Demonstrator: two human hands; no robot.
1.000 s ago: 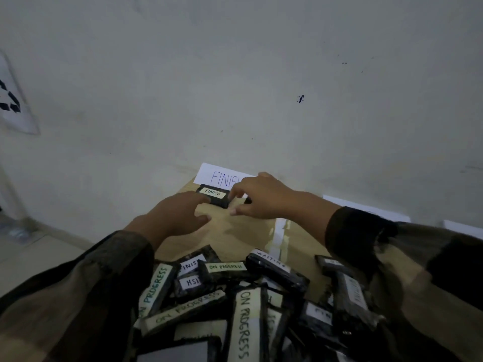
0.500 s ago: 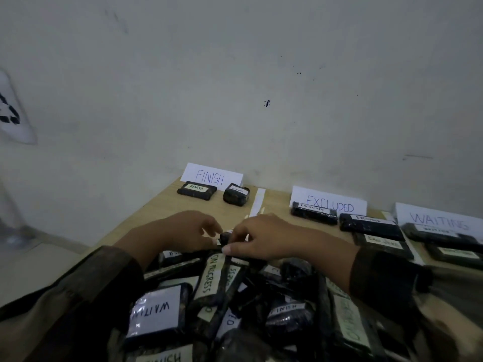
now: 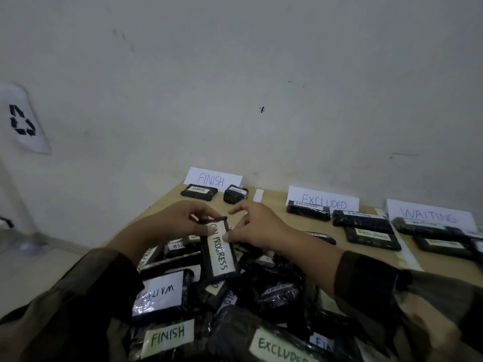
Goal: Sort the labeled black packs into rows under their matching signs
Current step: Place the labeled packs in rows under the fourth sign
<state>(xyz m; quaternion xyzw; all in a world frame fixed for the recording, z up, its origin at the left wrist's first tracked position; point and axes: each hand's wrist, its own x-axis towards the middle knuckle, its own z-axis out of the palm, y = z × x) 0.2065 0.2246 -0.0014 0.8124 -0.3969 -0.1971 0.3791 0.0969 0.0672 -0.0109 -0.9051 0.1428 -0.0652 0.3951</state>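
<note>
A black pack labelled ON PROGRESS (image 3: 220, 250) is lifted above the heap of unsorted packs (image 3: 224, 304). My left hand (image 3: 180, 220) pinches its far top corner. My right hand (image 3: 257, 226) touches its right edge with the thumb, the other fingers spread and relaxed. At the wall stand the signs FINISH (image 3: 212, 178), EXCLUDED (image 3: 324, 202) and WAITING (image 3: 428, 215). Two FINISH packs (image 3: 200, 191) lie under their sign, three EXCLUDED packs (image 3: 362, 218) under theirs, and WAITING packs (image 3: 428, 228) at the far right.
The wooden table (image 3: 162, 207) ends at the wall behind and drops off to the floor on the left. A white paper strip (image 3: 258, 195) lies between the FINISH and EXCLUDED rows. A recycling-marked bin (image 3: 22, 121) stands far left.
Both hands drew back from the FINISH row to the heap. They have lifted the ON PROGRESS pack out of it, and the view has swung right, showing the other signs.
</note>
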